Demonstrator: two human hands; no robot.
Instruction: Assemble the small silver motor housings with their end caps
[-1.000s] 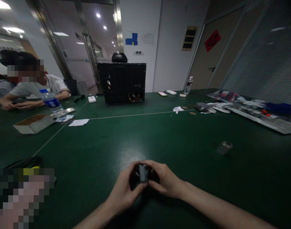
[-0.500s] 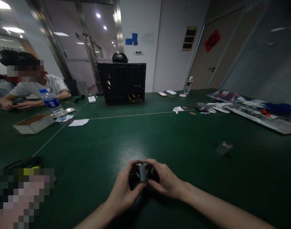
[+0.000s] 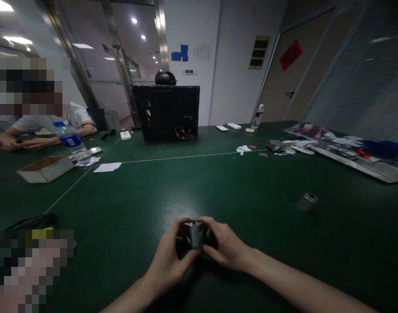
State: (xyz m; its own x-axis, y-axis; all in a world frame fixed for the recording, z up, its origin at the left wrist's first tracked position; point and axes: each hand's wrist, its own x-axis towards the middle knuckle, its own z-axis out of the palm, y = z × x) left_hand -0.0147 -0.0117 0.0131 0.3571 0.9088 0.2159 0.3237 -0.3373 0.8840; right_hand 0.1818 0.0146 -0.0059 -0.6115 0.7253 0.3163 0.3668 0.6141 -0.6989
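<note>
A small grey metal cylinder, which looks like a small motor [image 3: 195, 237], is held upright between my hands just over the near part of the green table. My left hand [image 3: 171, 252] curves round it, thumb at its lower end and fingertips at the top. From the other side, my right hand [image 3: 229, 248] grips it in the same way, with the thumb low and the index finger high. Dark, thin parts show within the curl of the fingers, too dim to name. Another metal cylinder [image 3: 307, 202] lies on the table to the right of my hands.
Across the green table [image 3: 199, 187] stands a large black casing [image 3: 168, 113]. At left are an open cardboard box [image 3: 47, 170], a water bottle [image 3: 73, 143], black cable [image 3: 35, 221] and a seated person [image 3: 78, 117]. A cluttered tray [image 3: 358, 161] lies at right.
The motor has tilted slightly between my fingers. Both hands stay in nearly the same place and keep their hold.
</note>
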